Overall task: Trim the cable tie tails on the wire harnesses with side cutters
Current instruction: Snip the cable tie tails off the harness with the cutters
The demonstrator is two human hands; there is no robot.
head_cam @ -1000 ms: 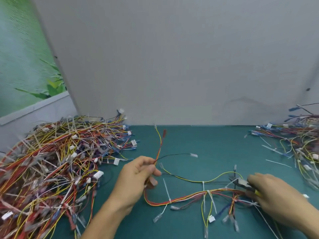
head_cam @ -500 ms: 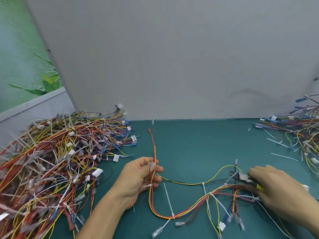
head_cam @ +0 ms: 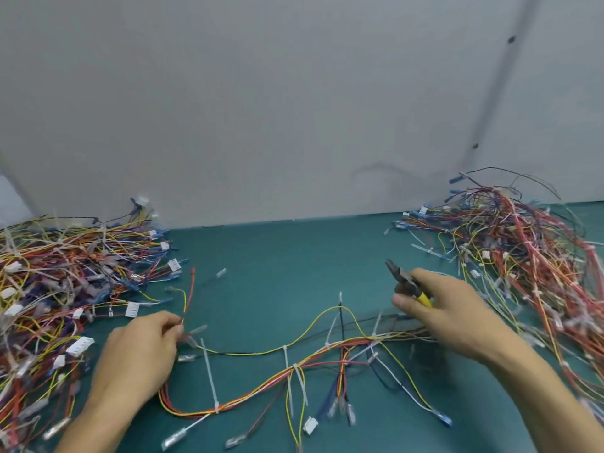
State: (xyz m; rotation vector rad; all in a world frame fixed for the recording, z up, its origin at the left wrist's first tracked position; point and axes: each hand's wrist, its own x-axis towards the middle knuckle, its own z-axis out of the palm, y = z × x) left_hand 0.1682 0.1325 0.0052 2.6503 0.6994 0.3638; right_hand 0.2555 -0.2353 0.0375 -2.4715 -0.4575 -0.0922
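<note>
One thin red, yellow and black wire harness sprawls mid-bench on the smooth teal bench, with flat white cable tie tails sticking out. The left hand pinches its red-and-yellow end; the right hand grips yellow-handled side cutters above it. Two tangled piles, a left heap and a right heap, flank it under a plain grey wall

1. A teal counter is stretching across the lower part of the view.
2. A plain grey wall is rising from the counter's far edge and filling the upper half.
3. A dark seam is running down the wall on the right, leaning slightly.
4. Two small dark marks are sitting along that seam, one high, one lower.
5. A faint curved scuff is showing low on the wall.
6. A paler strip is showing at the far left edge.
</note>
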